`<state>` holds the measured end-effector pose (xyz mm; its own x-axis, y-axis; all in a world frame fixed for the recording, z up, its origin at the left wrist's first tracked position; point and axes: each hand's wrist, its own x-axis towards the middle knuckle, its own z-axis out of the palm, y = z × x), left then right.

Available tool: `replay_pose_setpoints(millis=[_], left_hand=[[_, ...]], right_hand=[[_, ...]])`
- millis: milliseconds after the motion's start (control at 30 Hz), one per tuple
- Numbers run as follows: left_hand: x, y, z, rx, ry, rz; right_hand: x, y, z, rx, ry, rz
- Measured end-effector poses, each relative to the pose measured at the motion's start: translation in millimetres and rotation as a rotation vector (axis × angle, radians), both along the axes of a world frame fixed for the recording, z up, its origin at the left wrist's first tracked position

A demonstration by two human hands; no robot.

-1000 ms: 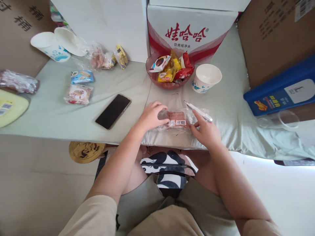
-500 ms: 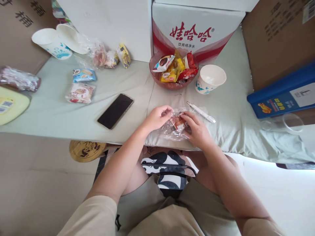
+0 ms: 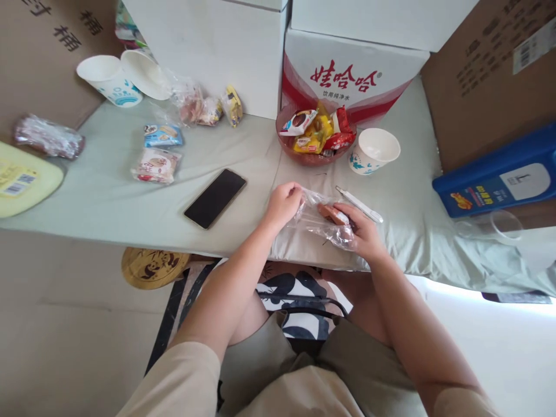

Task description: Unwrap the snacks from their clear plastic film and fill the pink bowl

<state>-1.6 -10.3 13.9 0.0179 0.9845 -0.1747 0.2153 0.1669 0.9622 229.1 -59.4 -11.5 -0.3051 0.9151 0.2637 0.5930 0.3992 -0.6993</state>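
Observation:
A clear plastic bag (image 3: pixel 313 212) is stretched between my two hands above the cloth-covered table (image 3: pixel 252 220). My left hand (image 3: pixel 284 204) pinches its left edge with closed fingers. Inside or behind the film lies a reddish-brown packet (image 3: pixel 333 214) with a whitish label; I cannot tell whether it is within the bag. Wrapped round that packet and the bag's right end is my right hand (image 3: pixel 362 230). A white pen-like cutter (image 3: pixel 359 204) rests just beyond the right fingers. To the left of my left hand lies a black phone (image 3: pixel 216 198).
Behind my hands stand a pink bowl (image 3: pixel 289 152) of wrapped snacks and a paper cup (image 3: pixel 374 152). Small snack packs (image 3: pixel 156 166) and two tipped cups (image 3: pixel 110 81) are at the left. Boxes (image 3: pixel 356 81) line the back; a blue container (image 3: pixel 499 174) stands right.
My hands have moved apart, pulling the plastic bag out wider. The brown packet has shifted right with my right hand. The view has shifted slightly.

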Motion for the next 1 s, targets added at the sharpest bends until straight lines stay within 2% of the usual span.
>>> replay_pose_setpoints(millis=[100, 233, 300, 367, 467, 600, 700, 767, 833, 933, 1000], left_hand=[[-6, 1, -4.5, 0.139, 0.294, -0.006], [-16, -2, 1.5, 0.110, 0.482, -0.027], [-20, -4, 6.0, 0.081, 0.567, -0.019], [-23, -6, 9.3, 0.062, 0.614, -0.035], [-23, -8, 11.0, 0.071, 0.612, -0.082], [-19, -8, 8.9, 0.107, 0.526, -0.138], [-16, -7, 7.4, 0.103, 0.473, -0.143], [-15, -6, 7.1, 0.096, 0.442, -0.147], [-15, -7, 6.9, 0.089, 0.420, -0.151], [-16, -8, 6.6, 0.077, 0.404, -0.155], [-18, -8, 6.6, 0.071, 0.396, -0.154]], right_hand=[[1, 1, -3.7, -0.034, 0.024, -0.053], [4, 3, -6.8, -0.146, 0.107, -0.206], [4, 6, -1.9, -0.152, 0.125, -0.307], [0, 11, 11.1, -0.107, 0.116, -0.426], [-17, 31, 46.7, 0.018, 0.068, -0.516], [-57, 82, 104.3, 0.148, -0.162, -0.364], [-92, 127, 130.5, 0.122, -0.304, -0.294], [-112, 151, 134.1, 0.092, -0.414, -0.270], [-128, 168, 129.1, 0.028, -0.578, -0.245], [-141, 179, 116.3, -0.067, -0.746, -0.207], [-144, 180, 110.3, -0.072, -0.783, -0.172]])
